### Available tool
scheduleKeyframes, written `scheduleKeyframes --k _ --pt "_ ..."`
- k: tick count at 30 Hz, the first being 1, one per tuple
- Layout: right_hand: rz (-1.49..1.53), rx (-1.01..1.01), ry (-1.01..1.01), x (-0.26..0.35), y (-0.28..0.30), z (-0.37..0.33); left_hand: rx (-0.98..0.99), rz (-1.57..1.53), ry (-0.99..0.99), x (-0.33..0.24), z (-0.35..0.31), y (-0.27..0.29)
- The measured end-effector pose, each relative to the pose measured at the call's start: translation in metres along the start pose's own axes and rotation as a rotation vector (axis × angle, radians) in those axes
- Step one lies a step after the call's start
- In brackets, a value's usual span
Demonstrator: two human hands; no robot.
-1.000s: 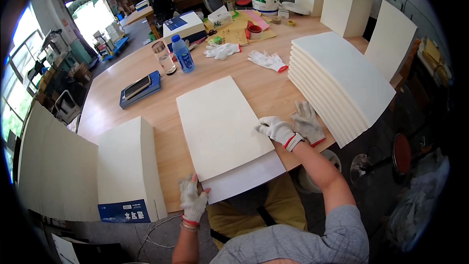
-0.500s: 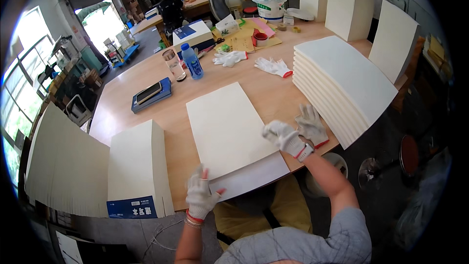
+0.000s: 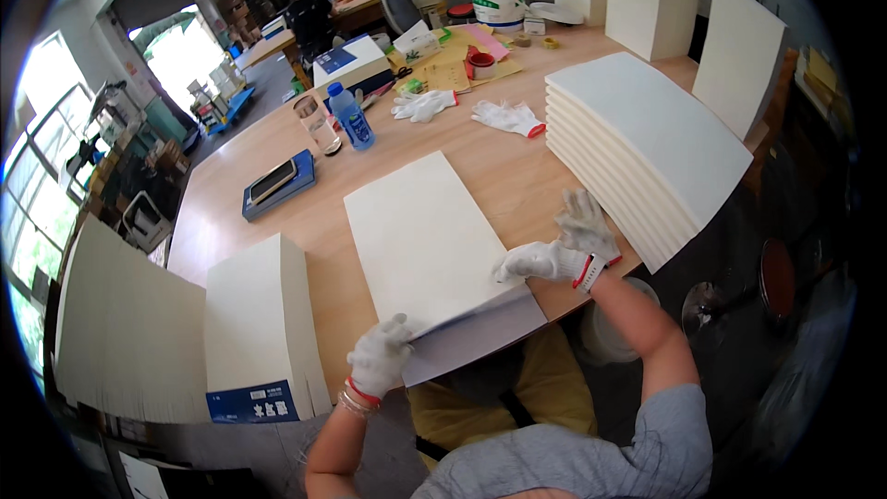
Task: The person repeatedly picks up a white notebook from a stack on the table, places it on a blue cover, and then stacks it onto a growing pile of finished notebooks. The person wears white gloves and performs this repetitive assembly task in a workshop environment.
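Observation:
A large cream sheet (image 3: 420, 231) lies on the table in front of me, over a pale greyish-lilac sheet (image 3: 480, 340) whose near end sticks out at the table edge. My left hand (image 3: 381, 356), in a white knit glove, has its fingers closed on the cream sheet's near left corner. At the near right corner, my gloved right hand (image 3: 545, 261) grips the edge, its fingers over the top. The cream sheet's near edge stands slightly off the one below. A spare glove (image 3: 585, 222) lies just beyond my right wrist.
On the right stands a tall stack of thick white-topped blocks (image 3: 647, 148). Left are cream paper stacks, one with a blue label (image 3: 251, 404). A phone (image 3: 273, 182) on a blue box, a clear bottle (image 3: 317, 125), a blue bottle (image 3: 351, 117) and gloves (image 3: 425, 105) lie farther back.
My left hand has closed on the cream sheet's near left corner, and that near edge has come up a little. My right hand has moved down onto the near right corner.

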State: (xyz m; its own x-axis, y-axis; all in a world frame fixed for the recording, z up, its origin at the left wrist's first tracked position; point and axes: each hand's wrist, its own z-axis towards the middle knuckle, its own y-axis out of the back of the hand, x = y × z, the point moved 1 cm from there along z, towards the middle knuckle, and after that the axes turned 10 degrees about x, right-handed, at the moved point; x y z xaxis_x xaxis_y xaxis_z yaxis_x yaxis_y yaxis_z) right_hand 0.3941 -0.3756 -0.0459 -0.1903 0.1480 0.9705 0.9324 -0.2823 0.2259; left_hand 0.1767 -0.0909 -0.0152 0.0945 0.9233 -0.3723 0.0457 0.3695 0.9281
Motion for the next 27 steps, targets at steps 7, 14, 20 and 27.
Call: scheduleKeyframes --k 7,14,20,27 --pt "-0.678 -0.316 -0.325 0.01 -0.029 0.02 0.14 -0.266 0.574 0.014 0.033 0.008" --pt "-0.686 -0.433 -0.321 0.018 -0.03 0.025 0.275 -0.02 0.461 0.022 0.047 0.02" --pt "-0.652 -0.584 -0.213 -0.019 -0.017 0.028 0.673 0.786 -0.353 -0.038 0.13 0.027" --pt "-0.887 -0.591 -0.012 -0.025 0.039 -0.081 0.898 0.813 -0.457 -0.061 0.148 0.036"
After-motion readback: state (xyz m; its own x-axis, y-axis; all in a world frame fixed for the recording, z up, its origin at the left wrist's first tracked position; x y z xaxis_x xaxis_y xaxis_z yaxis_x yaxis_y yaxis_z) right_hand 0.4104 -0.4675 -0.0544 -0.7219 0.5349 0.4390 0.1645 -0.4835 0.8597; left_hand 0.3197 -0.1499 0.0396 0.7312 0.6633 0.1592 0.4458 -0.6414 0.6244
